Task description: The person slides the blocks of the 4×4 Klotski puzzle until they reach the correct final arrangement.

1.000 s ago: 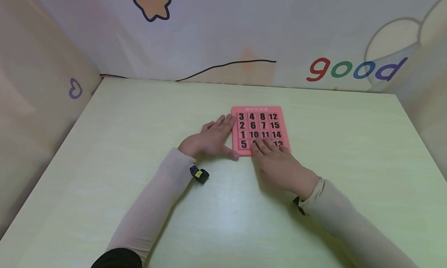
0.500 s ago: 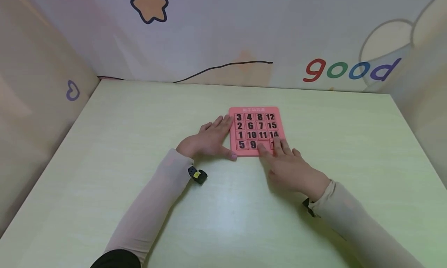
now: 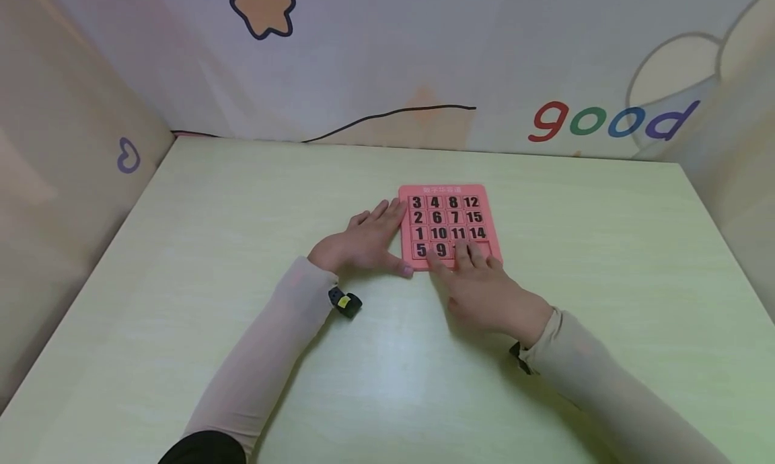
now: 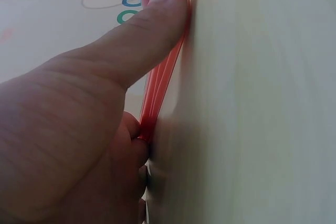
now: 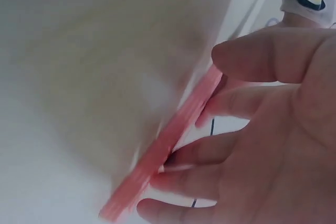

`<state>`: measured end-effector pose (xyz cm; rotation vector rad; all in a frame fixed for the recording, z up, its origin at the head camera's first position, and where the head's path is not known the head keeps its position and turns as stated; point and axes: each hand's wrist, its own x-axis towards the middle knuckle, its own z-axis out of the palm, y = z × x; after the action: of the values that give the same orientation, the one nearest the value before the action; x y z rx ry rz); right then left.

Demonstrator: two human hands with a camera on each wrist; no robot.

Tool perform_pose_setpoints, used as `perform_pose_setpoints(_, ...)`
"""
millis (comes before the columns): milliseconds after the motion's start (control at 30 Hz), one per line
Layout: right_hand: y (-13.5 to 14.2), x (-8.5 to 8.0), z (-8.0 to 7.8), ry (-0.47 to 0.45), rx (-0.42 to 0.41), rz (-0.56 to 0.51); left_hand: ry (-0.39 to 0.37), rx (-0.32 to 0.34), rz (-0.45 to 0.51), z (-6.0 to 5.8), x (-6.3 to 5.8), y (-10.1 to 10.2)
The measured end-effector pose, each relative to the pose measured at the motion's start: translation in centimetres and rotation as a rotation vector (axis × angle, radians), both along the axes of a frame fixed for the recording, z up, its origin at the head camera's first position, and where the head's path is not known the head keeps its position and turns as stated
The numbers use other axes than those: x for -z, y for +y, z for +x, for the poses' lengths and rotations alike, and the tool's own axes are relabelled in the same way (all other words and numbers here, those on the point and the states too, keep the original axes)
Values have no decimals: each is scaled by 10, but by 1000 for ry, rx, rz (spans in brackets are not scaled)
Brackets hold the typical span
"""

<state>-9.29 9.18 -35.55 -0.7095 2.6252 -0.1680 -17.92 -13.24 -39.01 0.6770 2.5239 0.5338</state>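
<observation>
A pink number slide puzzle [image 3: 442,189] lies flat on the table, its black-numbered tiles in a grid. The bottom row reads 5, 9, then a tile under fingers, with a bare slot at the right end. My left hand [image 3: 368,243] rests along the puzzle's left side, fingers extended and thumb [image 4: 167,3] at the near left corner. Over the bottom row lies my right hand [image 3: 487,294], its fingers reaching onto the tiles from the near edge. In the right wrist view the puzzle's pink edge [image 5: 157,156] runs beside those fingers.
The pale green table [image 3: 242,202] meets a printed wall [image 3: 387,47] at the back and side walls left and right. Dark wrist cameras [image 3: 346,302] are strapped at both cuffs. The wall bears a star [image 3: 264,8] and the word good.
My right hand shifted right to the bottom right tile, then back left. The bare slot in the bottom row went from third place to the right end. The left hand stayed put.
</observation>
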Motion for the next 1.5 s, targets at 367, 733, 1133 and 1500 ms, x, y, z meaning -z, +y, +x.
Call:
perform_pose_setpoints(367, 28, 0, -29, -50, 62, -18, -15, -17, -2, 1, 0, 2)
perform_pose_setpoints(733, 34, 0, -10, -6, 0, -4, 6, 8, -46, 0, -1, 3)
perform_pose_setpoints(1133, 31, -9, -4, -21, -12, -11, -3, 3, -40, 0, -2, 3)
perform_pose_setpoints(1500, 27, -3, -49, -8, 67, -48, 2, 2, -34, -1, 1, 3)
